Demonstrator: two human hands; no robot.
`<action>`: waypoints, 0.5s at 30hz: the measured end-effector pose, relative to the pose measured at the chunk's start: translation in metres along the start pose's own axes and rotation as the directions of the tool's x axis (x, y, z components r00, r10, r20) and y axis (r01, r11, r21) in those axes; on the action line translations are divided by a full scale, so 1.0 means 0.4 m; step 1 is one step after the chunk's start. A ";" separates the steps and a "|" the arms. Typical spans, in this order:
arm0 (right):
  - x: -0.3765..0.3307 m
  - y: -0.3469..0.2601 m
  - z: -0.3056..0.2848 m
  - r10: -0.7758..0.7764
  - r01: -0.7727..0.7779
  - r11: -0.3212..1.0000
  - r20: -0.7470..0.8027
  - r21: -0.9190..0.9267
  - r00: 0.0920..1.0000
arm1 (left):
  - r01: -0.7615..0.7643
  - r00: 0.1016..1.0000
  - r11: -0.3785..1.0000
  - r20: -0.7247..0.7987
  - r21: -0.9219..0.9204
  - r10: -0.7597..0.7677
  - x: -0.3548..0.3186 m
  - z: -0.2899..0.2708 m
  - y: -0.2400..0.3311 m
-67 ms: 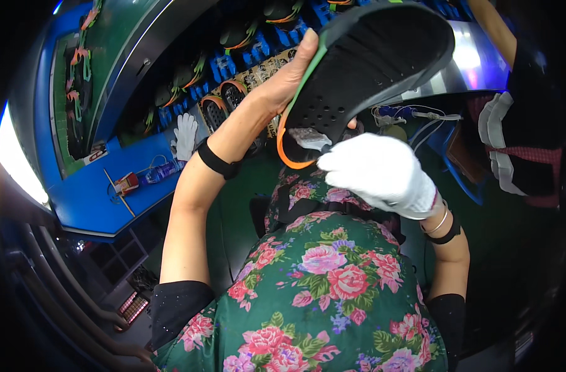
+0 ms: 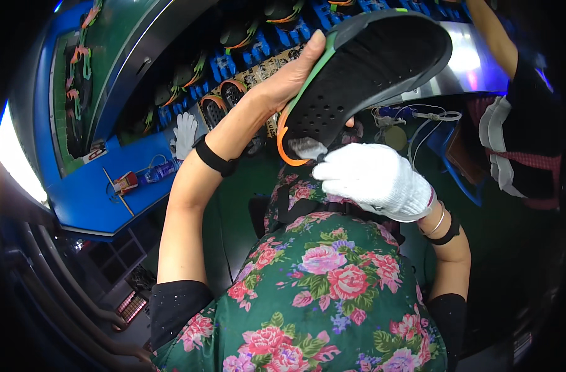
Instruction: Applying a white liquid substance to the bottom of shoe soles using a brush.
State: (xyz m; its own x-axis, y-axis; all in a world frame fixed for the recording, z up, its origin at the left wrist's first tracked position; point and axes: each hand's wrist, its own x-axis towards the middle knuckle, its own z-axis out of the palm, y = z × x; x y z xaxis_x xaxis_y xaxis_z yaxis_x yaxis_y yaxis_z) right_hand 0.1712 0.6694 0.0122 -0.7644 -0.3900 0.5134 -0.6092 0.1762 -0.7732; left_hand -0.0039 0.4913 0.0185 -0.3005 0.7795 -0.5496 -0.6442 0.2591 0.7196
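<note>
My bare left hand [image 2: 289, 80] grips a large black shoe sole [image 2: 376, 68] by its side, thumb along the green edge; a fingertip shows at the opposite edge. The sole is tilted with its hollow inner face toward me. Small holes dot the end nearest me, and that end has an orange rim. In a white knitted glove, my right hand [image 2: 376, 180] pinches a small brush [image 2: 307, 147], its handle mostly hidden by the fingers. The brush's greyish-white bristles lie against the inner face beside the orange rim.
Beyond my hands, several soles [image 2: 214, 108] lie by a row of blue holders carrying dark shoe parts. A blue table [image 2: 84, 198] on the left bears a white glove [image 2: 185, 133] and a bottle [image 2: 162, 172]. Another person's arm [image 2: 496, 34] reaches in at the upper right.
The sole has dropped slightly toward me. My right hand and the brush have shifted a little, with the bristles now lower, nearer the orange rim.
</note>
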 end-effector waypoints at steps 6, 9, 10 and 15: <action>0.026 0.047 -0.023 0.023 -0.017 0.987 -0.036 0.162 0.999 | 0.009 1.000 1.000 -0.027 -0.026 -0.009 0.009 -0.023 -0.016; 0.031 0.030 -0.036 0.107 -0.116 0.916 0.044 0.383 0.993 | 0.049 0.999 0.989 0.009 -0.136 -0.049 0.004 -0.018 -0.026; 0.024 0.019 -0.037 0.249 -0.240 0.876 0.033 0.417 0.968 | 0.071 0.997 0.956 0.036 -0.284 -0.063 0.000 -0.011 -0.033; 0.012 0.025 -0.064 0.527 -0.299 0.809 -0.400 0.506 0.750 | -0.190 0.870 0.907 -0.493 -0.376 -0.023 -0.003 0.054 -0.094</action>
State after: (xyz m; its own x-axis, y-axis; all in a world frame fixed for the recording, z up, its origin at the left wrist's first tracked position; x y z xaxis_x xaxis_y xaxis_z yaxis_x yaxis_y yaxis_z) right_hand 0.1561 0.6924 0.0166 -0.9788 0.1616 0.1261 -0.1574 -0.1984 -0.9674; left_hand 0.0357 0.4930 0.0012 -0.5936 0.3908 -0.7035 -0.7919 -0.1278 0.5972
